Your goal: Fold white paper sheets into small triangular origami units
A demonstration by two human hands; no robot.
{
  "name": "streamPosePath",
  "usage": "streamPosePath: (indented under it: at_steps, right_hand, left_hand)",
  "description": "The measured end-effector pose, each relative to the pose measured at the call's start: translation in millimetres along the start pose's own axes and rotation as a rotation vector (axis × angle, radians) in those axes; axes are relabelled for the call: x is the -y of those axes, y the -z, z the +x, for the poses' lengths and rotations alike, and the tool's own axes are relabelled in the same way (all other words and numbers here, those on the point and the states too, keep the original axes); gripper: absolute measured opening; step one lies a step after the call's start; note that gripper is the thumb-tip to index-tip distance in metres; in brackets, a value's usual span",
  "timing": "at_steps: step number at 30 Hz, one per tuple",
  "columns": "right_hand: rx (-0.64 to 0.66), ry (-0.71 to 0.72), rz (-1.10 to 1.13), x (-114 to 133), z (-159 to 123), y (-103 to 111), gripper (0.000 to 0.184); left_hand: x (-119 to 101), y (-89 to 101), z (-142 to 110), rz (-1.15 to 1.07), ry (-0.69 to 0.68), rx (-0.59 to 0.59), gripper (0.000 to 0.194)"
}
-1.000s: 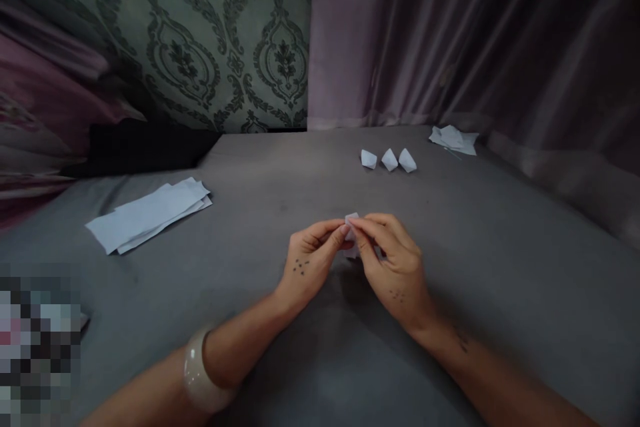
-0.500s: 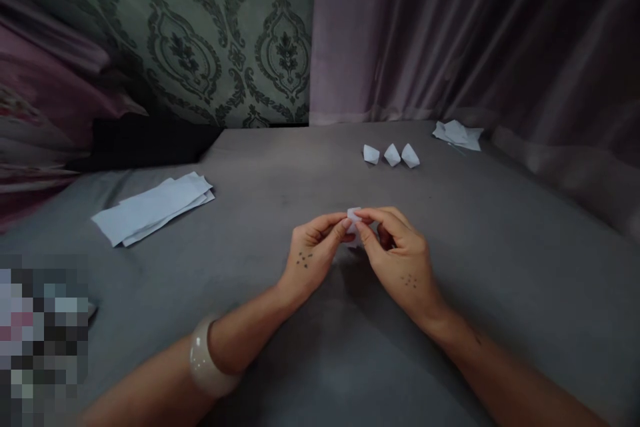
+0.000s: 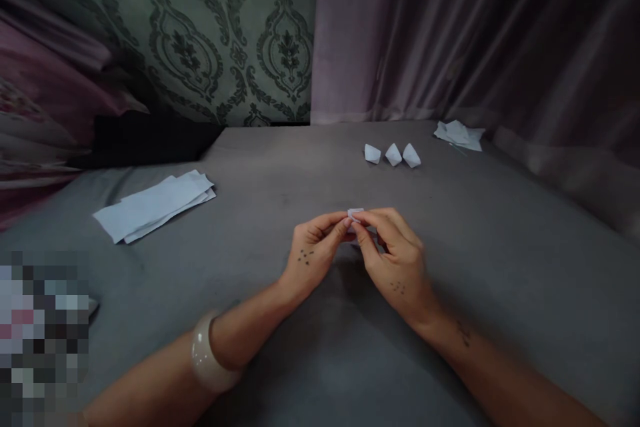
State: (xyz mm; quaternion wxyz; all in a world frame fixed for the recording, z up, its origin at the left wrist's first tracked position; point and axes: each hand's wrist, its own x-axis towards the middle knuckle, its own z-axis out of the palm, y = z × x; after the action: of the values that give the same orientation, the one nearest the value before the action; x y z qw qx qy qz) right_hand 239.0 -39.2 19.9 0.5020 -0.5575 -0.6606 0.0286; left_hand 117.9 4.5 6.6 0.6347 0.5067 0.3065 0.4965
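A small folded piece of white paper (image 3: 355,212) is pinched at the centre of the view, held above the grey sheet. My left hand (image 3: 316,250) is closed on its left side between thumb and fingers. From the right, my right hand (image 3: 395,250) pinches the same paper with thumb and forefinger. The fingers cover most of it, so its full shape is hidden. Beyond the hands, three folded paper shapes (image 3: 394,155) stand in a row on the sheet.
A stack of white paper strips (image 3: 160,205) lies to the left. Crumpled paper pieces (image 3: 457,135) are at the back right, near the purple curtain (image 3: 345,40). Black cloth (image 3: 150,140) lies at the back left. A blurred-out patch (image 3: 43,333) fills the lower left corner.
The view has shifted slightly. My right thumb and fingers have shifted a little on the paper, which both hands keep pinched.
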Motion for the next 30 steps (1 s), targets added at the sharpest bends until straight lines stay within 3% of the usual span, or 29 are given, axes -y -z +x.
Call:
streamPosePath:
  at_steps: [12,30]
  right_hand:
    - [-0.033,-0.058,0.025,3.9,0.6,-0.3,0.007]
    - [-0.013,-0.03,-0.038,6.2,1.4,0.7,0.009]
  left_hand:
    - [0.7,1.2,-0.4,0.074,-0.096,-0.009,0.014]
    - [3.3,6.9,-4.4,0.333,-0.18,-0.028,0.02]
